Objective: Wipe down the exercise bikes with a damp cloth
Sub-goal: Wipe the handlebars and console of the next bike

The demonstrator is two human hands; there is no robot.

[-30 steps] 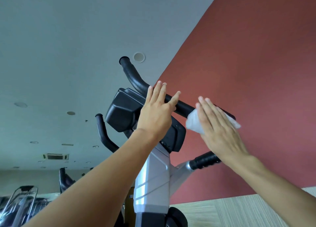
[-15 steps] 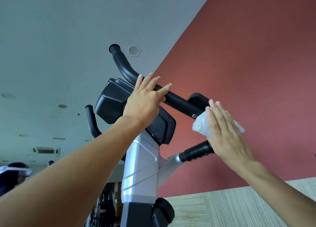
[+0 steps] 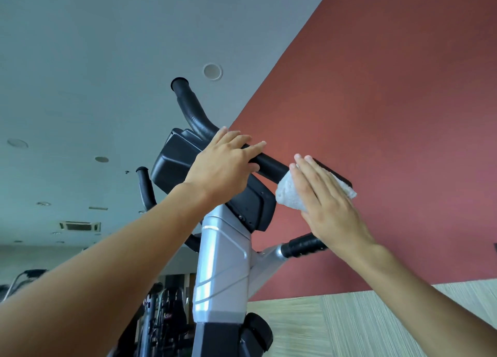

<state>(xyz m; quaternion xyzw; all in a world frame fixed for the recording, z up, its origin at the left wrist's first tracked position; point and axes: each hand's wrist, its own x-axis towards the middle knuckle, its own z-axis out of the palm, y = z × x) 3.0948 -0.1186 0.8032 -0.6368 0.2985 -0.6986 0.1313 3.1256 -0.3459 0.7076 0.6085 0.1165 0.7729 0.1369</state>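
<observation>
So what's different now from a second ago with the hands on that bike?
The right hand slid the white cloth out along the black handlebar towards its end, then back towards the console. The left hand stayed resting on the bar, fingers straight. The cloth is still pressed under flat fingers.

The left hand (image 3: 223, 165) lies over the exercise bike's (image 3: 220, 270) black handlebar (image 3: 269, 165), fingers straight, just above the console (image 3: 174, 160). Beside it, the right hand (image 3: 325, 195) presses a white cloth (image 3: 289, 195) flat against the same bar, fingers extended. A red wall (image 3: 376, 114) stands behind, and a grey ceiling (image 3: 107, 47) spreads overhead.
</observation>
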